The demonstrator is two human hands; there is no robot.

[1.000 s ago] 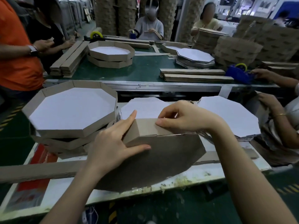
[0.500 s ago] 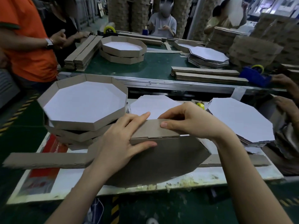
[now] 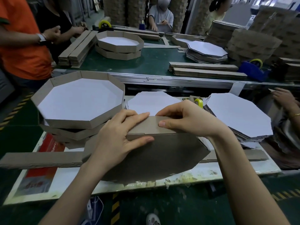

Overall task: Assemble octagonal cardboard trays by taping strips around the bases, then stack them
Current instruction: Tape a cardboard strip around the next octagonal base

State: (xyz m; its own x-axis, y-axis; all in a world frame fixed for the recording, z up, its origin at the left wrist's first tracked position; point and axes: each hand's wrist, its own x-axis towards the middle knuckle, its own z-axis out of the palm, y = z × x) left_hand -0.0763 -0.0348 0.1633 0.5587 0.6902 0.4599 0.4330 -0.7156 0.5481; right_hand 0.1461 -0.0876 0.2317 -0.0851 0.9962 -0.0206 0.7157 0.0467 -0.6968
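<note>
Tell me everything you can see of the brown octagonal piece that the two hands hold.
The octagonal base is flat brown cardboard, held tilted, with its plain brown side toward the camera and its lower edge at the front of the white table. A cardboard strip lies along its upper edge. The left hand presses strip and base with straight fingers. The right hand pinches the strip from above. The base partly covers long strips on the table.
</note>
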